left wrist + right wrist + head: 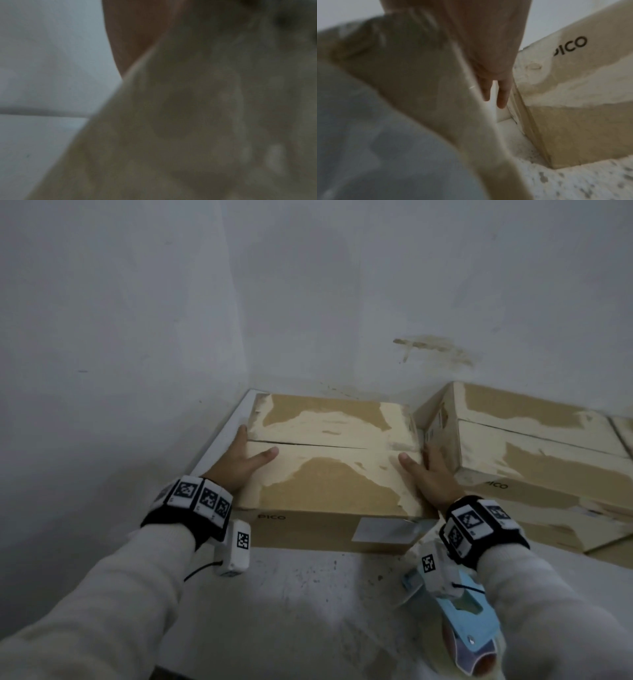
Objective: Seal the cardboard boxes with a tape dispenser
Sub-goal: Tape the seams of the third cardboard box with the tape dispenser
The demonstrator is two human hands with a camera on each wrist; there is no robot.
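A worn cardboard box (329, 474) printed PICO sits in the table's corner, and the seam between its two top flaps shows as a dark line. My left hand (239, 460) lies flat against its left side with the thumb on top. My right hand (428, 470) presses its right side the same way, fingers (501, 94) straight down in the gap beside a second box (573, 94). A blue tape dispenser (469, 621) lies on the table under my right forearm, held by neither hand. The left wrist view is a blur of the box (188, 121) and my hand (133, 27).
The second PICO box (534, 446) stands close on the right, angled, with another box (623, 433) behind it. White walls meet in a corner right behind the boxes. The speckled white table (291, 594) stretches toward me.
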